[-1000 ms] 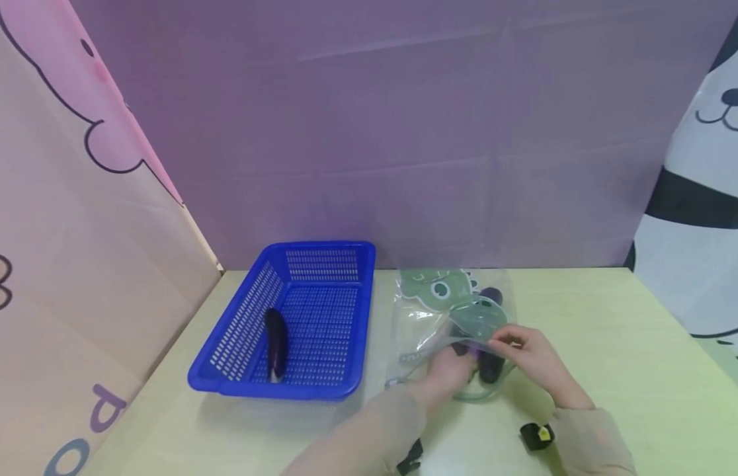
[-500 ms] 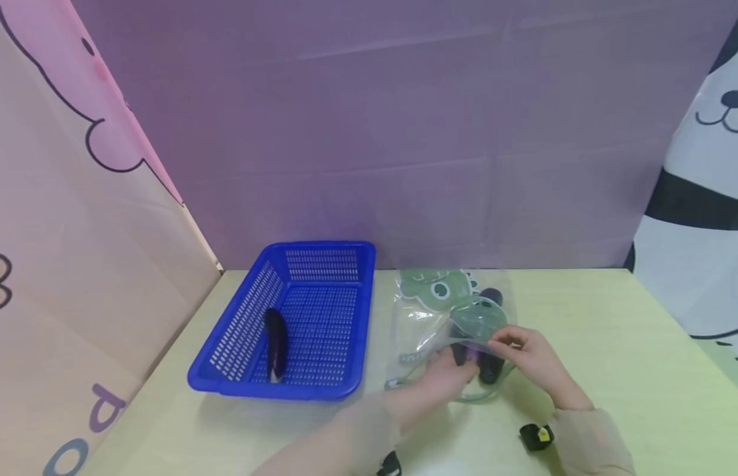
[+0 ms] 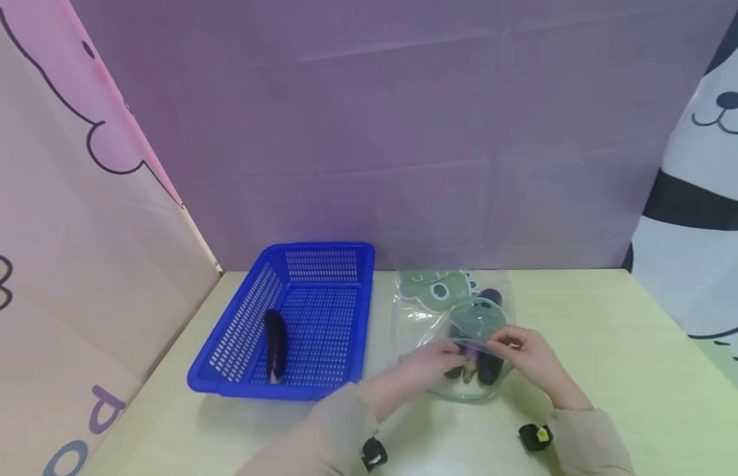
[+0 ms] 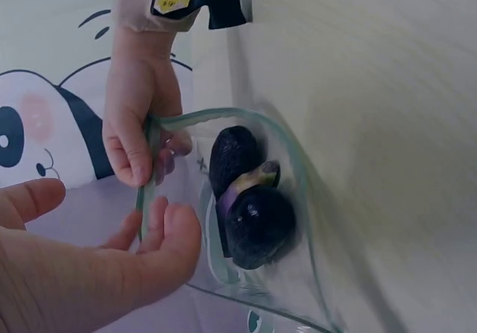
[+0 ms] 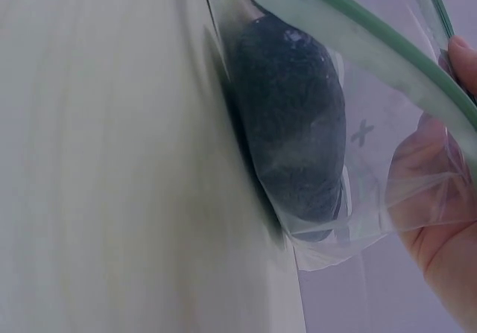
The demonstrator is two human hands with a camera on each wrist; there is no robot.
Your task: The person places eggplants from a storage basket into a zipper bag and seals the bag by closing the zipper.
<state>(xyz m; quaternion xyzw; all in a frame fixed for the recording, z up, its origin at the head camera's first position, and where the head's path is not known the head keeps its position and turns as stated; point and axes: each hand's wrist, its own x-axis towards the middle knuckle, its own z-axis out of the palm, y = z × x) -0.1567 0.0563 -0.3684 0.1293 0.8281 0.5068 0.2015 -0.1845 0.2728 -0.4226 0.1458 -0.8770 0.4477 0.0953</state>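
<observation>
A clear zip bag [image 3: 413, 317] with a green dinosaur print lies on the table, its green-edged mouth held open towards me. Inside are dark eggplants [image 4: 261, 225], one showing a purple neck and pale stem [image 3: 469, 371]. My right hand [image 3: 532, 357] pinches the upper rim of the bag between thumb and fingers. My left hand [image 3: 431, 363] is at the left of the mouth, fingertips right at the upper rim. In the left wrist view the left hand's thumb and fingers [image 4: 179, 232] stand apart with nothing between them. Another eggplant [image 3: 276, 345] lies in the blue basket [image 3: 369, 317].
The blue basket stands left of the bag on the pale wooden table [image 3: 595, 344]. A purple cloth [image 3: 405, 132] hangs behind the table's back edge. Printed panels flank both sides, including a panda [image 3: 696, 251]. A small black strap piece [image 3: 535, 436] shows by the right sleeve.
My left hand has drawn back out of the bag's mouth, to the left, uncovering the stemmed eggplant inside. The right hand stays on the rim.
</observation>
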